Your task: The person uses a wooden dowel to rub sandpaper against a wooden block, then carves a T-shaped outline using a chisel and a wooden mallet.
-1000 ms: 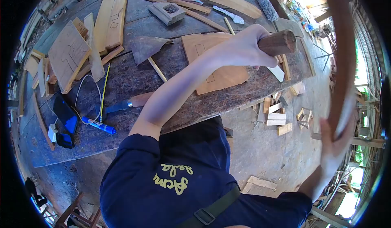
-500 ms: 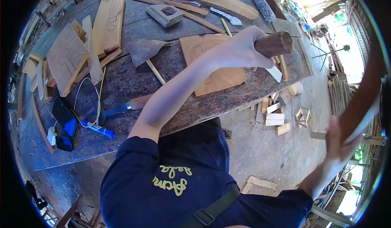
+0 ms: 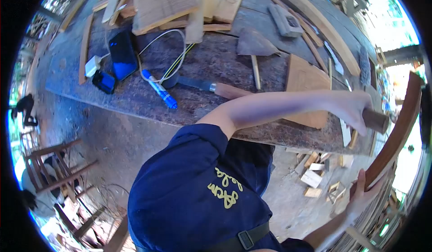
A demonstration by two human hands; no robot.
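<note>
My left hand (image 3: 353, 109) reaches across the table to the right and is wrapped round a short dark wooden piece (image 3: 375, 121), whose blunt end sticks out. Lower right, my right hand (image 3: 361, 192) grips the lower end of a long curved brown wooden piece (image 3: 395, 138), which rises beside the short piece. Whether the two pieces touch cannot be made out. Under my left forearm is a flat light-brown board (image 3: 308, 110). A tool with a wooden handle (image 3: 230, 91) and a dark blade lies near my left elbow.
The worktable (image 3: 198, 110) bears stacked boards (image 3: 164, 4), a phone (image 3: 123, 55), a blue marker (image 3: 159, 90), a cable, a grey block (image 3: 285, 21) and a dark sheet (image 3: 256, 42). Wood offcuts (image 3: 311, 178) lie on the floor. A wooden chair (image 3: 60, 166) stands lower left.
The view has swung, so the table and its objects appear farther right. The curved piece now shows more fully, beside my left hand. Both hands keep their grips.
</note>
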